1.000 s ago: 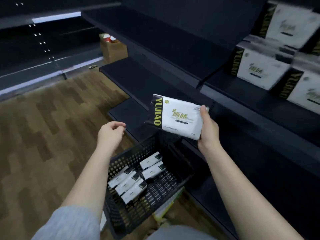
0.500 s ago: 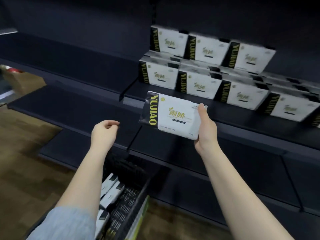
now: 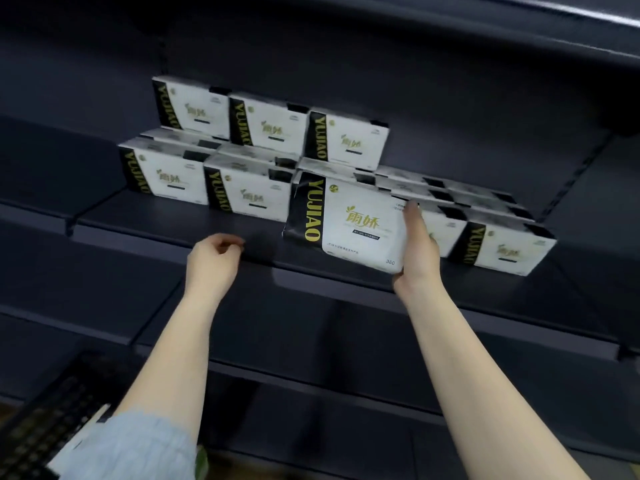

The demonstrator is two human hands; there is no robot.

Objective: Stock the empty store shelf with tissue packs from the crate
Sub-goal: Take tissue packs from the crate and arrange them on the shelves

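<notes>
My right hand grips a white tissue pack with a black YUJIAO band by its right end, held upright just above the front of the dark shelf. Behind it on the shelf stand several matching packs, such as the front left stocked pack, stacked in rows two layers high. My left hand hovers at the shelf's front lip, fingers loosely curled, holding nothing. The black crate shows only as a corner at the bottom left.
Dark shelves run below and above, with a back panel behind. A shelf bracket rises at the right end of the stocked shelf. Bare shelf surface lies in front of and left of the stocked packs.
My view has swung up from the crate to the shelf. My right hand has carried the pack up and forward to the stocked row; my left hand has risen to the shelf lip.
</notes>
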